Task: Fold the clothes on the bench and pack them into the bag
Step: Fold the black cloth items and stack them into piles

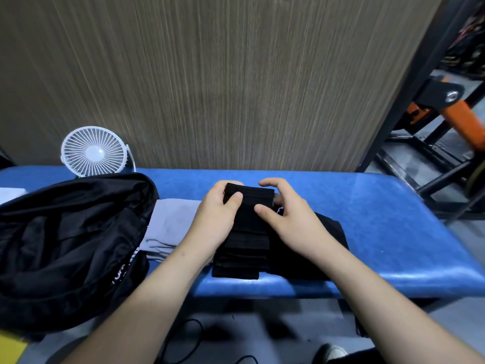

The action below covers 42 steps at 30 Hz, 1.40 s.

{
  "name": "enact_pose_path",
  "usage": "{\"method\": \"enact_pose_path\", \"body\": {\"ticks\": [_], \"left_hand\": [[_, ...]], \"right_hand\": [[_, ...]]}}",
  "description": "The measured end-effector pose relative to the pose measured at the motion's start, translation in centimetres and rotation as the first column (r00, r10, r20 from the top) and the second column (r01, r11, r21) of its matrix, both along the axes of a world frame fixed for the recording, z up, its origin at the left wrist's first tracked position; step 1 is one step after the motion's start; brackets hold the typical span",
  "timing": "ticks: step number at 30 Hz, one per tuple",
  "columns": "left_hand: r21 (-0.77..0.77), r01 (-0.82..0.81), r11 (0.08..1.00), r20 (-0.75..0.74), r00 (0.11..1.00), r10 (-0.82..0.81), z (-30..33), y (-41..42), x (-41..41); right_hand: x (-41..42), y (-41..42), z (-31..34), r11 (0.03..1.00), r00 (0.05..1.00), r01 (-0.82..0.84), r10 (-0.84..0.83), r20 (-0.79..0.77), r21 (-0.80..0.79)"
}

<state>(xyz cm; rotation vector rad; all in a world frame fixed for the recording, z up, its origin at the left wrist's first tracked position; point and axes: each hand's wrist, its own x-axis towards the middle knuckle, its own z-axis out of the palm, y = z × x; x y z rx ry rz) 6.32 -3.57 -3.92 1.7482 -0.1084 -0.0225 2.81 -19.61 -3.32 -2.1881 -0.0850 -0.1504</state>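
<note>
Both hands work a black garment mid-bench: the left hand grips its far edge, thumb on top, while the right hand pinches the other corner with curled fingers. It looks nearly folded. A grey garment lies just beside it, more black cloth under the right wrist. The bag gapes open at left; packing seems yet to come.

White desk fan at bench's far edge by wood-grain wall; orange/black gym equipment far right.
</note>
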Motion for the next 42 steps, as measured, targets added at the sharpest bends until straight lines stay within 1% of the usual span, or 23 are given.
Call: {"method": "enact_pose_path", "body": {"ticks": [3, 7, 10, 13, 14, 15, 17, 19, 22, 25, 27, 30, 33, 35, 42], "left_hand": [[0.063, -0.032, 0.998, 0.079, 0.996, 0.027, -0.5, 0.0, 0.0], [0.228, -0.044, 0.973, 0.218, 0.976, -0.007, -0.9, 0.2, 0.3], [0.383, -0.092, 0.919, 0.262, 0.965, -0.012, -1.5, 0.0, 0.4], [0.497, -0.076, 0.864, 0.275, 0.959, -0.074, -2.3, -0.2, 0.6], [0.55, -0.09, 0.83, 0.294, 0.952, -0.092, -2.6, -0.3, 0.7], [0.61, -0.121, 0.783, 0.32, 0.942, -0.105, -2.8, -0.3, 0.7], [0.7, -0.191, 0.688, 0.369, 0.922, -0.12, -2.8, -0.2, 0.7], [0.737, -0.213, 0.641, 0.386, 0.911, -0.141, -2.7, 0.1, 0.5], [0.743, -0.223, 0.631, 0.413, 0.895, -0.17, -2.4, 0.5, 0.2], [0.748, -0.236, 0.621, 0.452, 0.865, -0.215, -2.3, 1.0, -0.1], [0.758, -0.231, 0.61, 0.454, 0.859, -0.238, -2.4, 1.3, -0.3], [0.782, -0.226, 0.581, 0.441, 0.859, -0.26, -3.0, 1.7, -0.4], [0.816, -0.285, 0.503, 0.459, 0.848, -0.266, -3.7, 1.8, -0.8], [0.818, -0.32, 0.478, 0.481, 0.836, -0.264, -4.2, 1.5, -1.2], [0.867, -0.28, 0.412, 0.416, 0.862, -0.29, -5.6, 1.3, -1.2]], "right_hand": [[0.1, 0.0, -0.1, 0.986, 0.997, 0.036, -0.024, 0.072, -0.161], [0.6, 0.0, -0.6, 0.944, 0.993, 0.059, -0.023, 0.114, -0.324], [0.6, 0.1, -1.0, 0.878, 0.993, 0.049, 0.01, 0.119, -0.477], [0.8, 0.4, -1.4, 0.786, 0.995, 0.054, 0.013, 0.103, -0.616], [0.9, 0.5, -1.6, 0.757, 0.995, 0.059, 0.008, 0.1, -0.65], [0.9, 0.6, -1.8, 0.742, 0.995, 0.066, 0.003, 0.101, -0.668], [0.9, 0.5, -2.0, 0.742, 0.993, 0.078, 0.001, 0.117, -0.666], [0.8, 0.4, -1.9, 0.747, 0.99, 0.08, 0.015, 0.137, -0.66], [0.4, 0.2, -1.3, 0.758, 0.983, 0.065, 0.062, 0.17, -0.649], [0.0, 0.3, -0.7, 0.76, 0.974, 0.01, 0.138, 0.177, -0.649], [-0.2, 0.3, -0.7, 0.744, 0.974, -0.052, 0.185, 0.131, -0.666], [-0.1, 0.3, -1.1, 0.692, 0.972, -0.136, 0.233, 0.041, -0.709], [0.0, 0.3, -1.3, 0.677, 0.972, -0.175, 0.234, -0.016, -0.715], [0.1, 0.4, -1.3, 0.66, 0.972, -0.182, 0.232, -0.033, -0.729], [0.5, 0.8, -1.3, 0.654, 0.977, -0.193, 0.198, -0.08, -0.732]]}}
